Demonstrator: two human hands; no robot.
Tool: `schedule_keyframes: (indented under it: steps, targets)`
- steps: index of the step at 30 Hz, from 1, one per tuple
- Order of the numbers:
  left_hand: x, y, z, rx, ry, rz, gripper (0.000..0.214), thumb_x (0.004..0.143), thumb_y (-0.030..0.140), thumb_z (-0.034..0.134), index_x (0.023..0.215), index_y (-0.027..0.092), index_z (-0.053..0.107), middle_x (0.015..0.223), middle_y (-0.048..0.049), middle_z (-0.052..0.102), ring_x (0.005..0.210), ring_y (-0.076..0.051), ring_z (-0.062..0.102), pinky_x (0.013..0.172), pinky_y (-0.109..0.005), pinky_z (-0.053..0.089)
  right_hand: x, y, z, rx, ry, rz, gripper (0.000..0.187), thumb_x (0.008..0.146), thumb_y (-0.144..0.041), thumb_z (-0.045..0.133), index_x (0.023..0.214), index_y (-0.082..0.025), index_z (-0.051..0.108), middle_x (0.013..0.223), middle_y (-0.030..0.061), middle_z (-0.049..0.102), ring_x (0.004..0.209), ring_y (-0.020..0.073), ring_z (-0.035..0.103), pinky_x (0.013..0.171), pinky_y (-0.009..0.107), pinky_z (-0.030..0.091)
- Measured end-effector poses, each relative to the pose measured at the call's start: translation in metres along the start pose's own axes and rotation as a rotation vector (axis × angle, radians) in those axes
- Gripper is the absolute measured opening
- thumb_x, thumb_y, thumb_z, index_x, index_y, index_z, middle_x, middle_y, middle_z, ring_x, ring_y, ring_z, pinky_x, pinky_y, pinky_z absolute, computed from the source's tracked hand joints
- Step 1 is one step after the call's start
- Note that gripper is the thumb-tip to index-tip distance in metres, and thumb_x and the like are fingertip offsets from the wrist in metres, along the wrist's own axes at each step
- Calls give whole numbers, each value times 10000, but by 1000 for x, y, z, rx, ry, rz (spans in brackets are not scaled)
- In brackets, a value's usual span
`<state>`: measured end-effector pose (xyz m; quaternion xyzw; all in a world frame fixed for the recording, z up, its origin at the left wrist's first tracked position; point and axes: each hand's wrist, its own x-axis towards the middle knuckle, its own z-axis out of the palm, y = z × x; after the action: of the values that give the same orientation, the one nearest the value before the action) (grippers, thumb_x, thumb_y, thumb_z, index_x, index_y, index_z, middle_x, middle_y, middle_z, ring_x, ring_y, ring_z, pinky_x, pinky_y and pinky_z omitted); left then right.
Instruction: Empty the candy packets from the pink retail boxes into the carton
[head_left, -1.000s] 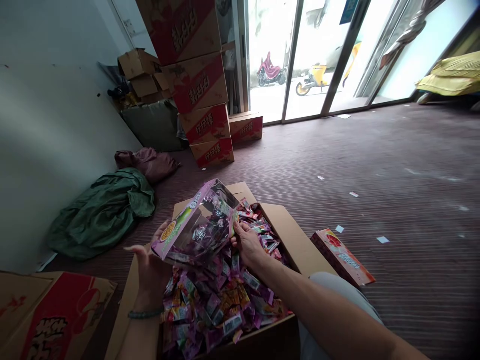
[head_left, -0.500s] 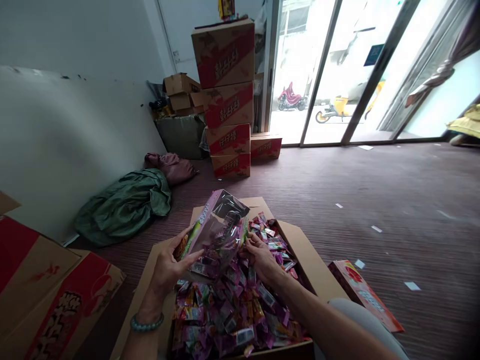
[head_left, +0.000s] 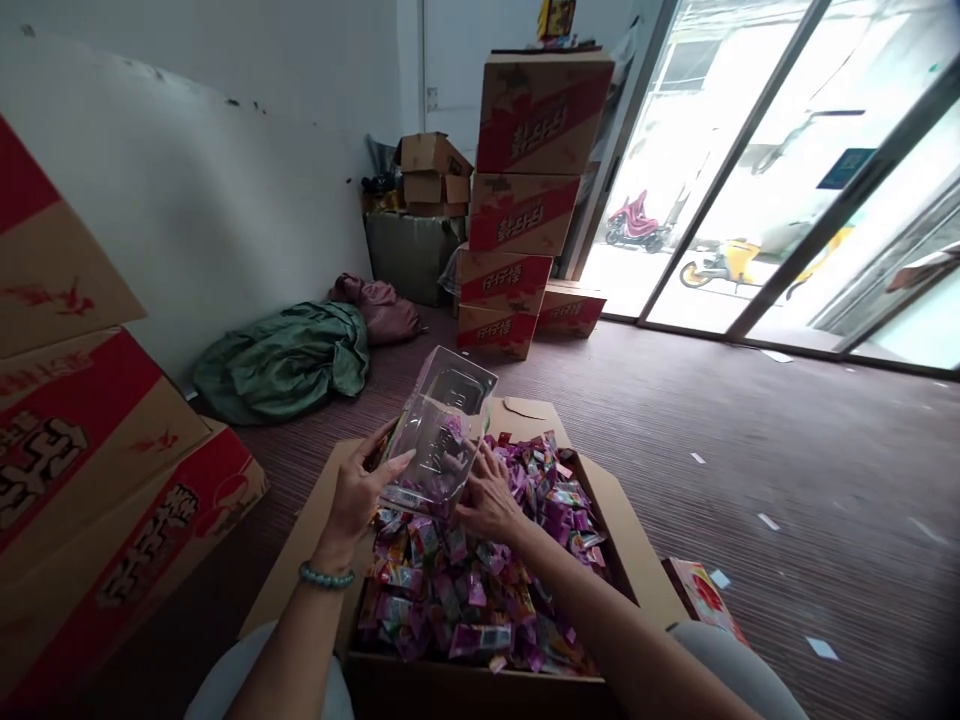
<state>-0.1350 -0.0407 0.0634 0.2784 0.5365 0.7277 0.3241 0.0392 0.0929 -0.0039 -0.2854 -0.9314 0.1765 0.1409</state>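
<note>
A box with a clear plastic window [head_left: 429,425] is tilted above the wrapped sweets in the large carton. My left hand [head_left: 360,490], a beaded bracelet on its wrist, grips the box's left side, thumb across the window. Against the right edge is my right hand [head_left: 491,495]; its fingers bend around that edge and partly show through the plastic. A clear moulded tray and a little purple show behind the window. Below both hands, purple-wrapped sweets [head_left: 450,590] fill the open cardboard carton [head_left: 626,520], whose flaps are folded out.
Red-and-brown cartons [head_left: 112,480] lean at the left. More cartons [head_left: 525,215] are stacked ahead, beside sliding glass doors [head_left: 720,200]. Green cloth [head_left: 289,360] lies by the wall. A red box [head_left: 705,595] and paper scraps [head_left: 823,648] are on the floor at right.
The windowed box has turned so its window faces me more fully. My right hand has shifted from pinching its green edge to bending around its right side. The camera view has swung left.
</note>
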Motion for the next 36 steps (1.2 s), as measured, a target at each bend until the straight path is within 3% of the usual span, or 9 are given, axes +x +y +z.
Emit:
schedule_keyframes:
  steps: [6, 10, 15, 18, 22, 25, 27, 30, 36]
  targets:
    - [-1, 12, -38, 104, 374, 103, 595, 632, 321, 816, 1203, 237, 674, 1151, -40, 697, 1085, -263, 629, 1010, -368, 479, -11, -16, 49, -196, -305, -182, 821, 651, -730, 663, 1381, -397, 489, 1560, 54, 292, 1382, 445, 191, 1095, 663, 42]
    - [1, 20, -68, 38, 546, 96, 607, 627, 321, 811, 1212, 250, 668, 1105, -52, 703, 1011, -245, 644, 914, -369, 530, -6, -23, 91, -215, -391, -342, 572, 806, -599, 587, 1294, -299, 580, 1419, 93, 466, 1353, 390, 259, 1111, 620, 87]
    - [10, 13, -79, 16, 584, 17, 584, 593, 261, 824, 1163, 246, 696, 1008, -36, 715, 886, -176, 646, 802, -292, 541, 31, -33, 132, -251, -358, -396, 381, 924, -441, 476, 1217, -245, 622, 1292, 117, 537, 1222, 311, 409, 1075, 571, 215]
    - [15, 9, -80, -16, 623, 27, 555, 584, 240, 815, 1130, 236, 712, 965, -25, 720, 844, -163, 640, 776, -284, 537, 38, -43, 121, -270, -373, -433, 381, 863, -495, 554, 1135, -248, 656, 1229, 106, 557, 1171, 313, 427, 1039, 578, 265]
    - [16, 8, -83, -46, 629, 46, 560, 566, 243, 822, 1116, 226, 720, 924, -34, 729, 814, -172, 644, 768, -306, 530, 33, -56, 67, -201, -326, -473, 560, 808, -585, 588, 1262, -258, 575, 1344, 105, 485, 1178, 302, 413, 991, 501, 360]
    - [14, 8, -85, -86, 636, 70, 536, 561, 220, 818, 1090, 207, 730, 903, -39, 732, 796, -159, 645, 757, -284, 517, 36, -52, 27, -186, -206, -300, 619, 865, -610, 493, 1395, -292, 460, 1505, 103, 328, 1302, 342, 313, 1062, 581, 258]
    - [11, 8, -87, -111, 653, 57, 536, 559, 216, 815, 1088, 204, 729, 900, -39, 733, 783, -154, 642, 756, -288, 517, 35, -42, 19, -189, -206, -94, 760, 816, -719, 477, 1465, -340, 360, 1561, 100, 236, 1369, 426, 196, 1055, 700, 145]
    - [8, 8, -89, -123, 693, 32, 549, 557, 219, 815, 1098, 212, 723, 911, -34, 729, 780, -147, 635, 756, -294, 519, 18, -31, 40, -196, -363, 36, 894, 717, -814, 503, 1479, -382, 330, 1584, 98, 199, 1396, 503, 95, 1010, 779, 59]
    - [7, 13, -90, -114, 729, 8, 514, 569, 205, 798, 1079, 206, 730, 889, -14, 722, 760, -138, 632, 732, -286, 520, -31, -45, 121, -182, -464, -144, 745, 768, -779, 476, 1306, -274, 583, 1591, 115, 199, 1423, 468, 98, 1056, 726, 124]
